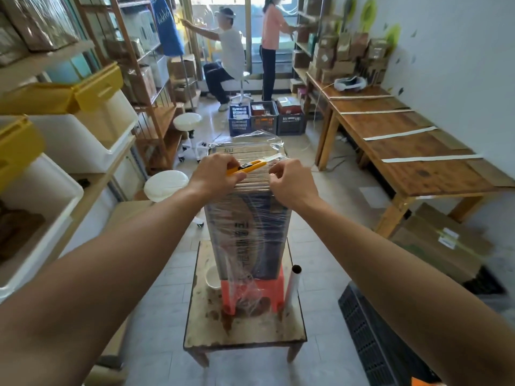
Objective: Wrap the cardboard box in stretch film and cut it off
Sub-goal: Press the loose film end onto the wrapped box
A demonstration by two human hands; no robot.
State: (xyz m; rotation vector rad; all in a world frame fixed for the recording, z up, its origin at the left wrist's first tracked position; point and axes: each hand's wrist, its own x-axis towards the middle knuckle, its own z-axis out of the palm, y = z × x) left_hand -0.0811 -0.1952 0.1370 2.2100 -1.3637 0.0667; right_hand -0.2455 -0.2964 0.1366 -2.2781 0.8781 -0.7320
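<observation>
A tall cardboard box, covered in clear stretch film, stands upright on a red plastic stool on a small worn table. My left hand grips a yellow snip cutter over the box's top, its blades pointing right at a strip of film. My right hand pinches that strip of stretch film at the top's right side. Loose film hangs down over the stool. The film roll stands upright by the stool's right side.
A white bowl sits on the table left of the stool. Shelves with white and yellow bins line the left; a long wooden table runs along the right. A black crate lies at lower right. Two people work at the back.
</observation>
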